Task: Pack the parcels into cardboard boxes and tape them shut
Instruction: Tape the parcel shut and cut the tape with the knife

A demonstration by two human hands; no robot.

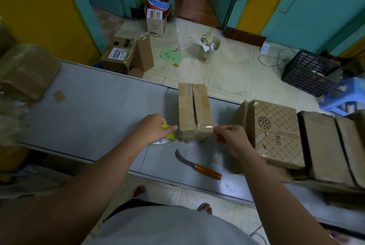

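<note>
A small cardboard box (194, 110) stands on the grey table (94, 106), its top flaps closed with a narrow gap along the middle. My left hand (153, 129) grips a roll of clear tape with a yellow core (167, 138) just left of the box. My right hand (229, 136) pinches the free end of the tape at the box's near right corner. A clear tape strip (204, 126) stretches across the near edge of the box between both hands.
A curved knife with an orange handle (197, 163) lies on the table near me. Patterned and plain cardboard boxes (276, 132) line the right side. Wrapped bundles (27, 71) sit at the left. Beyond the table, floor clutter, a black crate (310, 71) and a blue stool (343, 96).
</note>
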